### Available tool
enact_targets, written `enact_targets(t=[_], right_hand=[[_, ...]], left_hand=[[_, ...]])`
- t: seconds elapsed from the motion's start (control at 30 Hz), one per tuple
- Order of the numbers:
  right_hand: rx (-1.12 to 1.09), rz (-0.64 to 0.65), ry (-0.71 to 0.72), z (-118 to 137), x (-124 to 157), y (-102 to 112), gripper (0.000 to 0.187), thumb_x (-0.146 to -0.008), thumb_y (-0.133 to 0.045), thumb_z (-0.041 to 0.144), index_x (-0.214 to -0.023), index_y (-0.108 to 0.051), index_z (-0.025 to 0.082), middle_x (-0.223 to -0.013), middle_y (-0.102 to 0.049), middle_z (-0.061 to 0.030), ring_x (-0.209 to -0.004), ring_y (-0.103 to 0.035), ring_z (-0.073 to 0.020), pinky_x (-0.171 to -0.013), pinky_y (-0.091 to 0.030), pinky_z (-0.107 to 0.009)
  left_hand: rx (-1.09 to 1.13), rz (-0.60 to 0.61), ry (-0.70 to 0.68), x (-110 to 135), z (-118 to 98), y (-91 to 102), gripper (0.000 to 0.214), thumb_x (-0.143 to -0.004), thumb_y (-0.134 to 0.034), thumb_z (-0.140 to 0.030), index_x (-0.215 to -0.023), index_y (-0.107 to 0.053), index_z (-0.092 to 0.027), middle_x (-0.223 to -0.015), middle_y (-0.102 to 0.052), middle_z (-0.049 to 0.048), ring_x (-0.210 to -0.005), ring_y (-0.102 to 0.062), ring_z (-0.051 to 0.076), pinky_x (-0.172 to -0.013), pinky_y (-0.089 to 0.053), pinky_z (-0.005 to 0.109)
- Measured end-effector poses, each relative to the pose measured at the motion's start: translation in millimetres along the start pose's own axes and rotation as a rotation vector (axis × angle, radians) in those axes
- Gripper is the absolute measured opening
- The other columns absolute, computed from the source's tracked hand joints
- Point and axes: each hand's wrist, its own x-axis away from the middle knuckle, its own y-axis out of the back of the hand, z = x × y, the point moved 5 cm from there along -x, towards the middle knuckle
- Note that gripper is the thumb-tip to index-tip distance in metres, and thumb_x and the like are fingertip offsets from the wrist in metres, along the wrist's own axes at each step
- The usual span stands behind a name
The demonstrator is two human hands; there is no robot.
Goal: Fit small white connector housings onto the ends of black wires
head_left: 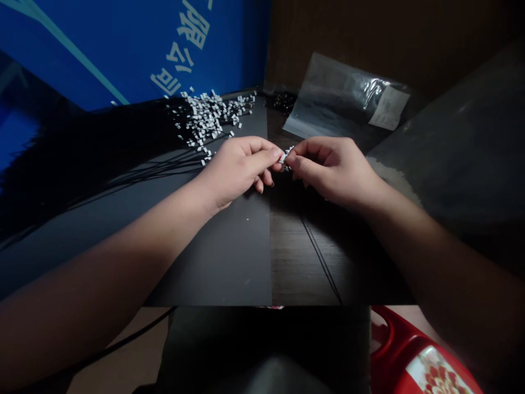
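Note:
My left hand (240, 167) pinches a small white plastic connector (283, 158) between thumb and forefinger, its other fingers curled below. Right against it, the thumb and forefinger of my right hand (336, 167) are pressed together; what they grip is too small to make out. More white bits show just behind the fingertips. Two thin black wires (318, 251) lie on the table below my right hand; their upper ends are lost in shadow. Left of my hands is a heap of white connectors (211, 116) on the ends of black wires (90, 142).
A clear plastic bag (332, 90) with a white label (389, 106) lies at the back right. Small dark pieces (283, 101) sit beside it. A blue panel (123, 38) with lettering stands behind. Below the table's front edge is a red plastic object (394, 350).

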Motion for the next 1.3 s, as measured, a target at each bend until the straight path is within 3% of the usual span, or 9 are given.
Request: enact_targets(t=[0.17, 0.33, 0.53, 0.8, 0.93, 1.03, 1.1, 1.2, 1.3], right_hand=[[-0.004, -0.025, -0.012, 1, 0, 1, 0.017, -0.096, -0.073, 0.032, -0.089, -0.076, 0.017, -0.074, -0.07, -0.003, -0.069, -0.06, -0.0166, -0.063, -0.046, -0.03], [-0.018, -0.049, 0.015, -1, 0, -1, 0.018, -0.097, -0.072, 0.031, -0.086, -0.073, 0.017, -0.074, -0.069, -0.0019, -0.068, -0.059, -0.0151, -0.064, -0.045, -0.03], [-0.03, 0.0, 0.036, -1, 2, -6, 0.025, -0.099, -0.075, 0.039, -0.089, -0.076, 0.016, -0.077, -0.071, -0.0025, -0.07, -0.06, -0.0155, -0.066, -0.044, -0.03], [-0.053, 0.111, 0.06, 2, 4, -11, 0.03, -0.096, -0.08, 0.044, -0.097, -0.082, 0.014, -0.079, -0.072, -0.0024, -0.069, -0.054, -0.0141, -0.062, -0.039, -0.029], [-0.031, 0.01, 0.046, 1, 4, -8, 0.041, -0.094, -0.084, 0.055, -0.093, -0.08, 0.015, -0.078, -0.07, -0.0021, -0.068, -0.052, -0.0137, -0.061, -0.037, -0.03], [-0.043, -0.135, 0.067, 2, 4, -1, 0.039, -0.094, -0.084, 0.057, -0.091, -0.076, 0.018, -0.082, -0.072, -0.0031, -0.071, -0.057, -0.0152, -0.063, -0.042, -0.03], [-0.062, -0.184, 0.117, 3, 5, 2, 0.032, -0.094, -0.086, 0.05, -0.1, -0.077, 0.02, -0.087, -0.074, -0.0034, -0.074, -0.06, -0.0165, -0.067, -0.047, -0.03], [-0.041, -0.156, 0.195, 5, 4, 2, 0.031, -0.095, -0.086, 0.041, -0.117, -0.081, 0.02, -0.093, -0.077, -0.0037, -0.076, -0.064, -0.0174, -0.072, -0.052, -0.032], [-0.005, -0.091, 0.266, 6, 3, -2, 0.03, -0.1, -0.08, 0.038, -0.123, -0.085, 0.018, -0.105, -0.084, -0.0069, -0.086, -0.072, -0.0198, -0.081, -0.056, -0.034]], left_hand=[[0.025, 0.016, -0.027, 1, 0, -1.1, 0.007, -0.094, -0.075, -0.017, -0.1, -0.078, -0.015, -0.095, -0.078, 0.0081, -0.066, -0.067, 0.011, -0.053, -0.052, 0.021], [-0.021, 0.005, -0.112, 1, -2, 1.5, 0.011, -0.092, -0.08, -0.02, -0.103, -0.079, -0.017, -0.09, -0.075, 0.005, -0.072, -0.069, 0.013, -0.06, -0.055, 0.024], [-0.113, -0.017, -0.122, 1, -5, 4.1, 0.006, -0.095, -0.078, -0.022, -0.097, -0.074, -0.019, -0.085, -0.073, 0.0024, -0.075, -0.068, 0.014, -0.069, -0.056, 0.026], [-0.072, 0.005, -0.157, 0, -4, 2.3, 0.004, -0.097, -0.071, -0.016, -0.094, -0.069, -0.018, -0.09, -0.071, 0.0029, -0.078, -0.065, 0.013, -0.07, -0.053, 0.026], [0.003, -0.055, -0.167, -1, -3, 3.6, 0.007, -0.099, -0.069, -0.014, -0.095, -0.065, -0.018, -0.101, -0.075, 0.0049, -0.084, -0.068, 0.012, -0.079, -0.057, 0.026], [0.08, -0.028, -0.122, 0, -3, 0.3, 0.009, -0.102, -0.068, -0.016, -0.096, -0.061, -0.019, -0.097, -0.075, 0.004, -0.084, -0.072, 0.012, -0.083, -0.06, 0.028], [0.108, 0.012, -0.09, 1, -2, -2.8, 0.01, -0.101, -0.07, -0.017, -0.097, -0.061, -0.019, -0.089, -0.073, 0.0021, -0.081, -0.072, 0.013, -0.082, -0.061, 0.028], [0.13, 0.056, -0.079, 2, -1, -5.7, 0.011, -0.098, -0.074, -0.014, -0.099, -0.064, -0.017, -0.087, -0.071, 0.0009, -0.078, -0.072, 0.012, -0.078, -0.06, 0.026], [0.163, 0.069, -0.103, 0, 2, -5.7, 0.012, -0.096, -0.07, -0.008, -0.102, -0.064, -0.017, -0.088, -0.072, 0.0005, -0.076, -0.07, 0.01, -0.075, -0.059, 0.025]])
